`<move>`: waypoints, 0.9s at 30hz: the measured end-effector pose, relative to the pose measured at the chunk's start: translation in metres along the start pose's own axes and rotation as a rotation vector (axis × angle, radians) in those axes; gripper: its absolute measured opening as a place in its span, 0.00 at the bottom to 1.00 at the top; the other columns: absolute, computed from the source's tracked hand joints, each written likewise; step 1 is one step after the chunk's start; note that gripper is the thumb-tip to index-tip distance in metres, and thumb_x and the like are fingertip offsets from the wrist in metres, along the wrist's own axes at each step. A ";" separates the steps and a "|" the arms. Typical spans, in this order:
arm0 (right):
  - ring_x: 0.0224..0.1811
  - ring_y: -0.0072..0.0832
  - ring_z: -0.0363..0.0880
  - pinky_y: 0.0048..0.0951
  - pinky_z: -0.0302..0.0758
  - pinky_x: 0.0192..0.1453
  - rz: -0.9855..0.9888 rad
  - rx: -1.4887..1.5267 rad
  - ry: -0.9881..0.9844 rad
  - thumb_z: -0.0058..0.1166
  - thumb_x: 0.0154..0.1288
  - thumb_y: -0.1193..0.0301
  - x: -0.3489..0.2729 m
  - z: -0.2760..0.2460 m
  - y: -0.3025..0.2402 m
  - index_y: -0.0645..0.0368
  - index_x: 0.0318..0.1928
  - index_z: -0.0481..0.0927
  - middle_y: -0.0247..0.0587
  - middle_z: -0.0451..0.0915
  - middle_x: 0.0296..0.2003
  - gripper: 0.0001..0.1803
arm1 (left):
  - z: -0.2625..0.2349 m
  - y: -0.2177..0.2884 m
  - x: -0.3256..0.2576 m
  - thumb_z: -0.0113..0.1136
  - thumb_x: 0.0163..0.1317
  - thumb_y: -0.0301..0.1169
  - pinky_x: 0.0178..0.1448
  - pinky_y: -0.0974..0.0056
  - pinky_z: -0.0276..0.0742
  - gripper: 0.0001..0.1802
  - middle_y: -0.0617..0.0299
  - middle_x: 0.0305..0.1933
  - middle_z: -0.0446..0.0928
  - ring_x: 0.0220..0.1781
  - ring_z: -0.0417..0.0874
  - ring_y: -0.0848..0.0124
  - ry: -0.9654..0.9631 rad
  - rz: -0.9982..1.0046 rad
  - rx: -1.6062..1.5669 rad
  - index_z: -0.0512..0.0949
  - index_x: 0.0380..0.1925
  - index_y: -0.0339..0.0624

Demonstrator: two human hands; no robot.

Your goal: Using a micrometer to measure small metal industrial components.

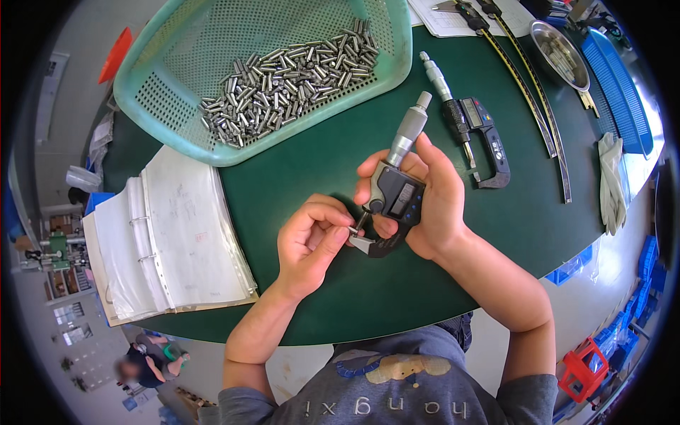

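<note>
My right hand [443, 198] is wrapped round a digital micrometer [402, 197] with a grey-black body, its silver thimble pointing up and away from me. Between thumb and fingertips, my left hand [309, 244] pinches a small shiny metal pin [353, 231] at the micrometer's jaws. Whether the jaws touch the pin is too small to tell. Beyond my hands, a pale green perforated basket [212, 157] holds a heap of similar metal pins [290, 92]. Another digital micrometer [489, 145] lies on the dark green table [297, 322], right of my right hand.
An open ring binder [195, 241] lies at left. Two long calipers [528, 99] stretch across the right side, near a metal bowl [536, 44] of small parts, a blue basket [627, 92] and pale gloves [610, 180]. Papers [443, 25] lie behind. Another person [150, 365] is at lower left.
</note>
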State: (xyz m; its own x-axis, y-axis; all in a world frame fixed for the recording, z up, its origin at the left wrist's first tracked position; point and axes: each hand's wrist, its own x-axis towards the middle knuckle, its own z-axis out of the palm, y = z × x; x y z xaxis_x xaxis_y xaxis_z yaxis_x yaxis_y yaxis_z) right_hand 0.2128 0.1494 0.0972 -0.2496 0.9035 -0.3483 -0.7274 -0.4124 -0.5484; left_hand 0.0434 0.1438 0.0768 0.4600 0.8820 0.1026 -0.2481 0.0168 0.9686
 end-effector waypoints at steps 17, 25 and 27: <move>0.10 0.24 0.63 0.21 0.62 0.14 -0.027 -0.050 0.029 0.27 0.58 0.43 0.001 0.001 0.000 0.64 0.33 0.71 0.45 0.73 0.21 0.33 | 0.000 0.008 -0.002 0.50 0.56 0.29 0.41 0.69 0.69 0.09 0.59 0.32 0.69 0.35 0.73 0.72 0.080 -0.207 0.081 0.66 0.33 0.35; 0.09 0.24 0.61 0.21 0.62 0.15 -0.011 0.006 0.024 0.24 0.60 0.46 0.000 0.002 0.000 0.64 0.34 0.70 0.44 0.72 0.22 0.32 | 0.002 0.003 -0.001 0.50 0.56 0.22 0.38 0.75 0.65 0.06 0.60 0.34 0.71 0.35 0.71 0.79 0.042 -0.094 0.046 0.68 0.33 0.33; 0.09 0.24 0.62 0.21 0.62 0.15 -0.010 0.015 0.018 0.25 0.59 0.45 0.001 0.001 0.000 0.64 0.33 0.70 0.45 0.72 0.22 0.32 | 0.003 0.003 -0.001 0.50 0.56 0.22 0.38 0.75 0.65 0.06 0.60 0.34 0.71 0.35 0.70 0.79 0.048 -0.096 0.043 0.68 0.33 0.33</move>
State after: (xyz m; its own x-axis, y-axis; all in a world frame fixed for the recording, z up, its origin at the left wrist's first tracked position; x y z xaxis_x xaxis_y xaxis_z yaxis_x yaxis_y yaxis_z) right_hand 0.2121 0.1501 0.0979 -0.2303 0.9054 -0.3566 -0.7394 -0.4010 -0.5407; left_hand 0.0446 0.1417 0.0800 0.4381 0.8989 -0.0008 -0.1674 0.0824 0.9824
